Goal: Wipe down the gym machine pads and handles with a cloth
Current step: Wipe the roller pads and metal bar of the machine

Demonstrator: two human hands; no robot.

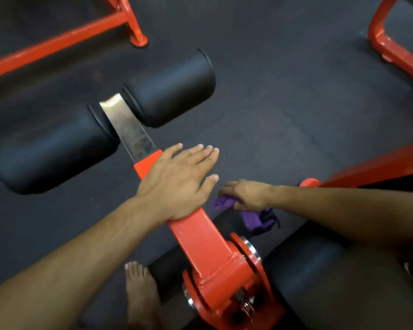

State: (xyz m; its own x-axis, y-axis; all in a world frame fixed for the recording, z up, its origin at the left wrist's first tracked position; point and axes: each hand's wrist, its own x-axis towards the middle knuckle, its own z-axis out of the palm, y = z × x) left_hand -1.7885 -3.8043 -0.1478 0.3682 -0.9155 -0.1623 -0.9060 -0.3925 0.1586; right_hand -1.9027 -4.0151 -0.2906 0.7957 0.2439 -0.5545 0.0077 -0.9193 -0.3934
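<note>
Right now the left hand (177, 184) lies flat, fingers straight, on the red lever arm (200, 236), steadying it. The right hand (246, 194) clutches the purple cloth (253, 217) just beside the arm. Best to keep that brace and carry the cloth up to the black roller pads (172, 89), wiping along their curve.

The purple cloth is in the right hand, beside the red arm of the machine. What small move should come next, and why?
Probably carry the purple cloth up onto the nearer black roller pad. The right hand grips it low beside the red arm, touching no pad, while the left hand rests flat on that arm, steadying it.
</note>
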